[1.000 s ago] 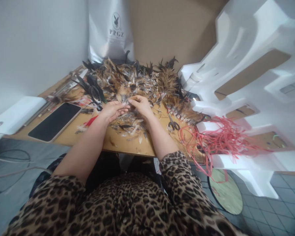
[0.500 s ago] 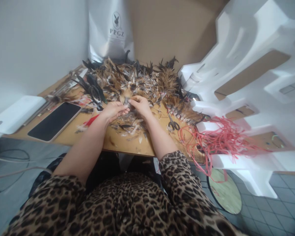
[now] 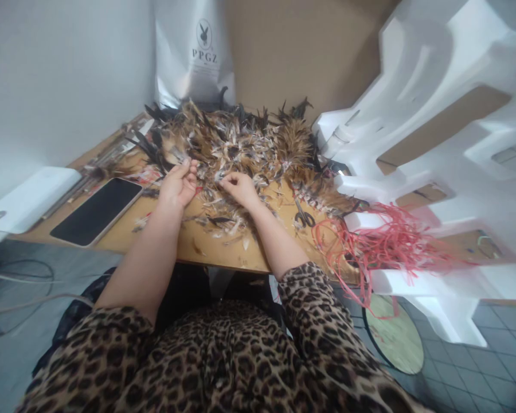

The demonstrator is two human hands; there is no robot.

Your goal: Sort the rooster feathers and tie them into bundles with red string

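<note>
My left hand [image 3: 179, 184] is turned partly palm up, its thumb and fingers pinching the base of a tan feather with grey fluff [image 3: 178, 154]. To its right, my right hand [image 3: 239, 189] is closed in a pinch at the near edge of a heap of brown, white and black feathers [image 3: 245, 143]. Whatever lies between the right fingertips is too small to make out against the pile. Long black feathers [image 3: 148, 146] lie beyond my left hand. Loose feather scraps [image 3: 223, 221] are scattered on the wooden table [image 3: 206, 252] below both hands.
Dark-handled scissors [image 3: 303, 215] lie right of my right forearm. A phone [image 3: 97, 212] and a white power bank [image 3: 30, 198] sit at the left. Pink-red strips [image 3: 387, 238] spill over white foam pieces [image 3: 430, 281] at the right. A silver bag [image 3: 193, 63] stands behind the heap.
My hands have moved apart. The left has shifted left and turned over, carrying the feather with it; the right has stayed near the heap, still pinched.
</note>
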